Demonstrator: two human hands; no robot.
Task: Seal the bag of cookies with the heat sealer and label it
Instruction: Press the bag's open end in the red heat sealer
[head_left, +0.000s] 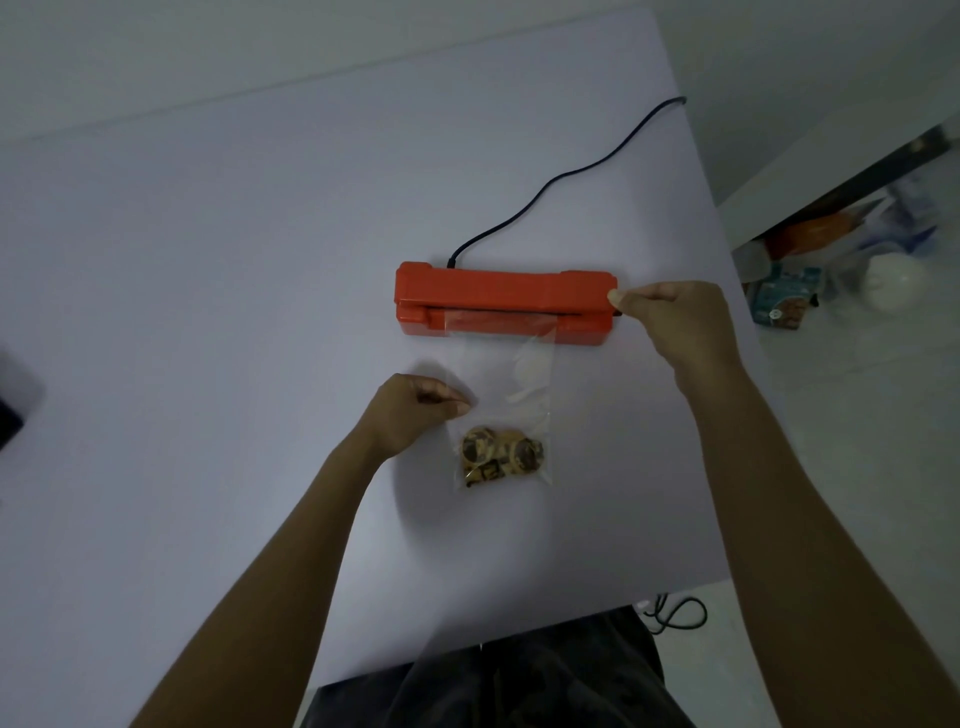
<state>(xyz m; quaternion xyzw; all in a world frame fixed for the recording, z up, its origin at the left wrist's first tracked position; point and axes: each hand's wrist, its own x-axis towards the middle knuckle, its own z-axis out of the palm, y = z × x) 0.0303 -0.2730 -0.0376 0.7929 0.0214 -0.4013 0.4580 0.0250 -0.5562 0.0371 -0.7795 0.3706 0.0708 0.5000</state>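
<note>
- Head view: clear, glossy plastic bag (501, 395) with round cookies (501, 454), mouth inside boxy orange plastic heat sealer (501, 299).
- Left hand (410, 410) pinches bag's left edge.
- Right hand (675, 322) grips sealer's right end.

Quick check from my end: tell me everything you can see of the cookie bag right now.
The cookie bag is a clear, thin plastic pouch lying flat on the white table. A few round cookies sit bunched at its near, closed end; the rest looks empty. Its far, open end is tucked into the slot of the orange heat sealer. The left hand pinches its left edge; the right hand grips the sealer's right end, not the bag.
</note>
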